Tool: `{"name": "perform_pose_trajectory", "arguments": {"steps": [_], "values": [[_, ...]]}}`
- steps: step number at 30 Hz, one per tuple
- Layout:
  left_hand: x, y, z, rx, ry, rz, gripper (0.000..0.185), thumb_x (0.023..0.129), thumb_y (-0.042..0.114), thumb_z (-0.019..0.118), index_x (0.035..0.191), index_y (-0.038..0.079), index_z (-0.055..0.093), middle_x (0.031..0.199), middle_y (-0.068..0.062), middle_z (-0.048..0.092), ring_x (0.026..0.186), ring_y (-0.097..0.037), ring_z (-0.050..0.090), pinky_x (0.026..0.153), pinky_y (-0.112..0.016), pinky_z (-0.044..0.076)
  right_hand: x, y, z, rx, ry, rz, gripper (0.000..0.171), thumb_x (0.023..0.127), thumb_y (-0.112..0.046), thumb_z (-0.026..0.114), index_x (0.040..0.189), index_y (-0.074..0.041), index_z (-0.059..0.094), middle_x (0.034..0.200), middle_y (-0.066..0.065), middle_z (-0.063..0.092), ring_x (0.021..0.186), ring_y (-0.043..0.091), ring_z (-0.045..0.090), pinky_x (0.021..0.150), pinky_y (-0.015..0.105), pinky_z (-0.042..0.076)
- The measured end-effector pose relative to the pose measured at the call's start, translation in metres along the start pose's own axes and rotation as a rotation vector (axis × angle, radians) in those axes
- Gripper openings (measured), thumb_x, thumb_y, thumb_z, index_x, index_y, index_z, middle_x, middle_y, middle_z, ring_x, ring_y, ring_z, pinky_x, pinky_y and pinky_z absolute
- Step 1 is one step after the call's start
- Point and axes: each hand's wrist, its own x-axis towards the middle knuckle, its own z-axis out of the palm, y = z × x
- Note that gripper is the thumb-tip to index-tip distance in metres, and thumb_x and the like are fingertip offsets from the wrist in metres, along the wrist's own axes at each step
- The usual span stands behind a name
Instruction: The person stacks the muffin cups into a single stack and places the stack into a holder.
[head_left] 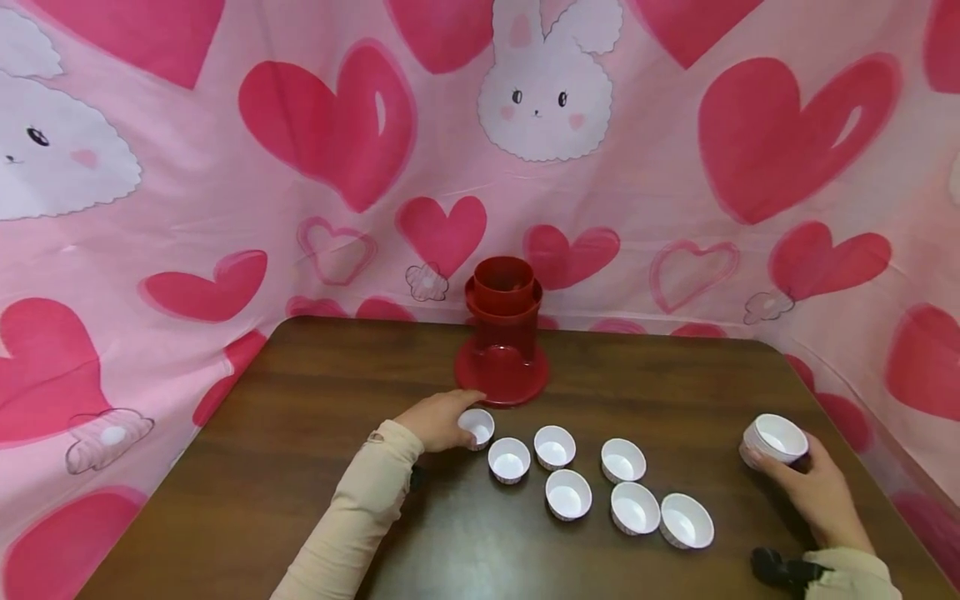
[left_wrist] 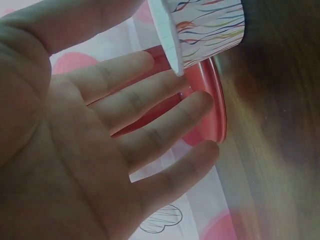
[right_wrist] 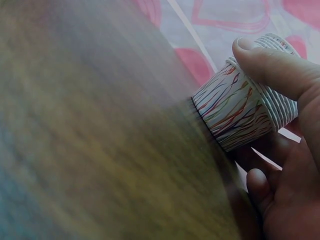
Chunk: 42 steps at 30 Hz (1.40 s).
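Right hand [head_left: 816,492] grasping the stack [head_left: 777,435]; left hand [head_left: 437,422], fingers loosely extended at a cup [head_left: 481,424], should pinch lightly, lest it buckle.

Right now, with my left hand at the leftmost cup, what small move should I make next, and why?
I'd probably close your left hand gently on the leftmost cup: its fingers look fairly straight, with no clear grip on it. Your right hand holds a stack of cups, so the left seems the one to move.
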Motion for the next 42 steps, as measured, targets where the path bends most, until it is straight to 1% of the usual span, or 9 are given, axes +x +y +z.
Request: {"name": "perform_pose_trajectory", "arguments": {"steps": [3, 6, 15, 19, 22, 27, 34, 38, 42], "values": [[0.0, -0.002, 0.001, 0.012, 0.013, 0.014, 0.061, 0.081, 0.012, 0.083, 0.137, 0.004, 0.059, 0.128, -0.014, 0.064, 0.115, -0.032, 0.06, 0.101, -0.048, 0.045, 0.001, -0.002, 0.001, -0.026, -0.017, 0.038, 0.08, 0.092, -0.032, 0.076, 0.146, 0.006, 0.032, 0.118, 0.004, 0.054, 0.097, 0.004, 0.044, 0.079, 0.025, 0.037], [0.0, -0.003, 0.002, 0.016, 0.005, 0.009, 0.062, 0.08, 0.013, 0.084, 0.137, 0.005, 0.059, 0.126, -0.014, 0.064, 0.112, -0.032, 0.061, 0.099, -0.048, 0.046, 0.001, -0.004, 0.001, -0.044, -0.031, 0.062, 0.082, 0.093, -0.034, 0.074, 0.149, 0.006, 0.028, 0.131, 0.026, 0.046, 0.102, 0.017, 0.044, 0.083, 0.034, 0.035], [-0.001, 0.001, 0.005, 0.02, -0.044, 0.01, 0.064, 0.079, 0.011, 0.084, 0.138, 0.006, 0.06, 0.127, -0.013, 0.064, 0.112, -0.032, 0.061, 0.098, -0.049, 0.046, 0.0, -0.005, 0.0, -0.047, -0.028, 0.044, 0.082, 0.093, -0.032, 0.075, 0.148, 0.007, 0.029, 0.134, 0.029, 0.044, 0.103, 0.019, 0.044, 0.082, 0.03, 0.035], [-0.001, 0.002, 0.005, 0.022, -0.039, 0.011, 0.063, 0.078, 0.011, 0.085, 0.136, 0.006, 0.061, 0.124, -0.012, 0.065, 0.11, -0.032, 0.061, 0.097, -0.05, 0.047, 0.001, -0.008, -0.001, -0.04, -0.045, 0.071, 0.085, 0.094, -0.034, 0.073, 0.15, 0.007, 0.025, 0.139, 0.032, 0.041, 0.114, 0.038, 0.041, 0.095, 0.046, 0.037], [-0.002, 0.002, 0.006, 0.017, -0.039, 0.004, 0.063, 0.077, 0.011, 0.085, 0.136, 0.008, 0.062, 0.122, -0.011, 0.066, 0.108, -0.031, 0.062, 0.096, -0.05, 0.047, 0.001, -0.008, -0.001, -0.033, -0.048, 0.079, 0.085, 0.095, -0.034, 0.072, 0.151, 0.008, 0.024, 0.141, 0.034, 0.039, 0.117, 0.043, 0.038, 0.099, 0.053, 0.035], [-0.001, -0.001, 0.007, 0.007, -0.027, -0.002, 0.059, 0.078, 0.013, 0.085, 0.133, 0.009, 0.063, 0.116, -0.009, 0.068, 0.104, -0.03, 0.062, 0.094, -0.049, 0.048, 0.0, -0.006, 0.0, -0.04, -0.038, 0.07, 0.082, 0.094, -0.033, 0.073, 0.149, 0.007, 0.028, 0.138, 0.03, 0.043, 0.109, 0.031, 0.043, 0.087, 0.04, 0.037], [0.005, -0.01, 0.009, -0.02, 0.015, 0.033, 0.046, 0.081, 0.015, 0.083, 0.123, 0.01, 0.065, 0.104, -0.004, 0.068, 0.094, -0.025, 0.061, 0.088, -0.045, 0.05, -0.001, -0.006, 0.0, -0.015, -0.034, 0.074, 0.084, 0.094, -0.033, 0.073, 0.15, 0.007, 0.025, 0.139, 0.031, 0.041, 0.115, 0.039, 0.04, 0.098, 0.056, 0.036], [0.007, -0.015, 0.011, -0.013, 0.045, 0.047, 0.044, 0.082, 0.018, 0.082, 0.122, 0.01, 0.065, 0.104, -0.002, 0.067, 0.093, -0.022, 0.061, 0.087, -0.041, 0.05, -0.004, -0.004, 0.0, -0.014, 0.002, 0.023, 0.078, 0.091, -0.029, 0.078, 0.145, 0.006, 0.034, 0.118, 0.003, 0.056, 0.101, 0.012, 0.047, 0.083, 0.028, 0.039], [0.006, -0.018, 0.01, -0.016, 0.079, 0.036, 0.047, 0.083, 0.02, 0.081, 0.125, 0.008, 0.064, 0.111, -0.005, 0.066, 0.097, -0.024, 0.061, 0.091, -0.044, 0.049, -0.005, -0.003, 0.002, 0.025, 0.011, -0.033, 0.074, 0.089, -0.024, 0.08, 0.141, 0.006, 0.038, 0.102, -0.024, 0.05, 0.093, -0.005, 0.044, 0.074, 0.014, 0.037]]}}
